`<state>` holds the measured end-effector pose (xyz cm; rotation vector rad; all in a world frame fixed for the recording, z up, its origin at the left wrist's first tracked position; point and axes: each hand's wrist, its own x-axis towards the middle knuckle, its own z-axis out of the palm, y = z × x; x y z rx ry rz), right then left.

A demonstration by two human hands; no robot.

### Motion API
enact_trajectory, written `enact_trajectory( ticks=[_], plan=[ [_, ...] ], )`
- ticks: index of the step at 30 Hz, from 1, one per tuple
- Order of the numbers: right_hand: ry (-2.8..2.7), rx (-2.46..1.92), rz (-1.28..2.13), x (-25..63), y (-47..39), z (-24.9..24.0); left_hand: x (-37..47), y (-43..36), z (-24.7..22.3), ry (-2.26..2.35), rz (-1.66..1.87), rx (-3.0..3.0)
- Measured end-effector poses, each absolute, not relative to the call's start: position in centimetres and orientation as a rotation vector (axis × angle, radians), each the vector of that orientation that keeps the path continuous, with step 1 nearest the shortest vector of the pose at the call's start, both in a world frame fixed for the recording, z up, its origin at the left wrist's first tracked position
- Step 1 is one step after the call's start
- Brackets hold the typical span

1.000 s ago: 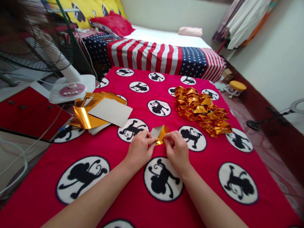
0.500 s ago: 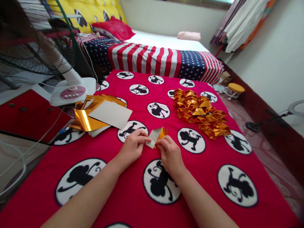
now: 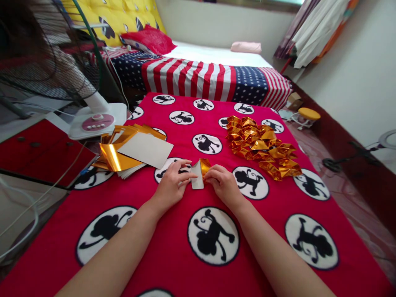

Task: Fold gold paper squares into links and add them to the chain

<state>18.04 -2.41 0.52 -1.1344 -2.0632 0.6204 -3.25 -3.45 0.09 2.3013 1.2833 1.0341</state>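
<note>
A small folded sheet of gold foil paper (image 3: 197, 178) sits between my two hands on the red cloth, its pale grey back facing up and a gold flap raised on the right. My left hand (image 3: 175, 181) holds the sheet's left edge, index finger reaching onto the grey side and thumb partly hidden. On the other side, my right hand (image 3: 221, 182) pinches the gold flap between thumb and fingers. To the left lies a fanned stack of gold foil sheets (image 3: 116, 159), a grey-backed sheet (image 3: 147, 149) on top. Folded gold paper pieces (image 3: 258, 142) are grouped in rows at the right.
The red cloth (image 3: 262, 260) with monkey circles covers the work surface. A white fan base (image 3: 108, 113) stands beyond its left edge, near a red cabinet (image 3: 40, 144). Behind is a bed with a striped, starred cover (image 3: 188, 78). A yellow stool (image 3: 309, 114) stands right.
The folded sheet has turned more upright, and its gold flap now stands at the top right. My left fingers have spread slightly along its edge; my right hand has shifted a little right.
</note>
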Motion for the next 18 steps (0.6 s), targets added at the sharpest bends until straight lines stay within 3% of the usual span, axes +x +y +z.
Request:
enact_trajectory(
  ticks=[7,18],
  plan=[
    [-2.134,-1.515,0.397,16.9,-3.2,1.6,-3.1,-3.3,1.1,1.292,0.945,2.609],
    [-1.838,-1.787,0.586,15.4,-4.5,1.8,-3.1,-3.2,0.7,1.141,0.97,2.721]
  ],
)
